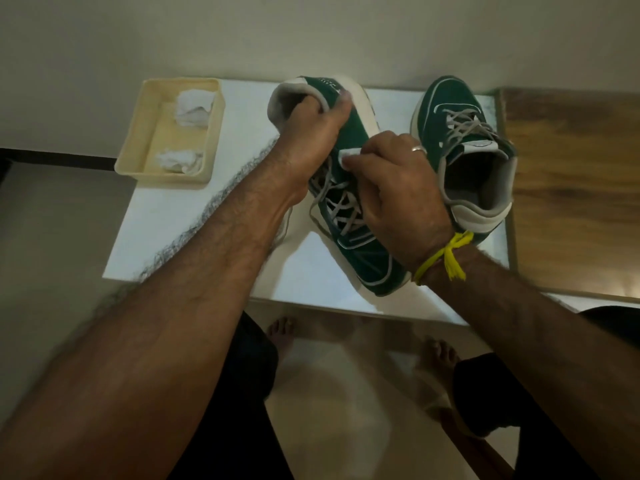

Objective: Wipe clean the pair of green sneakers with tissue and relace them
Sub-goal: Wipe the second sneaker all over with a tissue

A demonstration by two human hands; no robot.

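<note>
One green sneaker [360,251] lies tilted across the white table [194,216], heel away from me and toe toward me. My left hand [311,133] grips its heel collar, fingers inside the opening. My right hand [394,181] presses a small white tissue [348,156] against the green side of that shoe, above the grey laces [341,209]. The second green sneaker [460,147] stands upright at the right of the table, laced, apart from both hands.
A cream plastic tray [138,133] at the table's back left holds two crumpled tissues [192,107]. A wooden surface [571,188] adjoins the table on the right. My bare feet [280,334] and dark-clad knees are below the table's front edge.
</note>
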